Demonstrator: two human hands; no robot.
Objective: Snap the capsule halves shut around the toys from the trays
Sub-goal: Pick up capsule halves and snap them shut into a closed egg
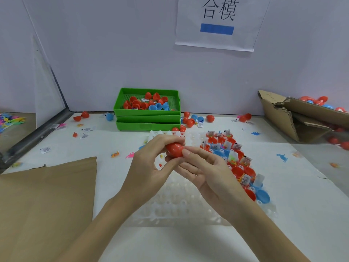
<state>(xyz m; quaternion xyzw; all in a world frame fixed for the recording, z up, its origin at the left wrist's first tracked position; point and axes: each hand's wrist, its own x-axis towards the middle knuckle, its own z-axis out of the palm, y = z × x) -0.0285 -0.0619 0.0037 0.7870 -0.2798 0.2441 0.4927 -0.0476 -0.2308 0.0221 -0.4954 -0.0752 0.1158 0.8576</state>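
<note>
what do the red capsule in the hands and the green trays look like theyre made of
Red capsule: likely smooth glossy plastic, going by its soft highlight. Green trays: seemingly rigid moulded plastic with a matte finish, given the perforated grid floor and crisp stacked rims.

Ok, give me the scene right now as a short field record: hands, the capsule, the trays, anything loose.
left hand: grips the red capsule from the left
right hand: fingers curled under and against the capsule's right side
capsule state: looks closed; seam hidden by fingers
white tray: under the hands, near cells bare, right columns hold red and blue halves with toy packets
green trays: stacked by the wall, top one holds red and blue halves
loose: capsules, labels and small toys scattered on the table
cardboard box: far right, tipped open
</note>
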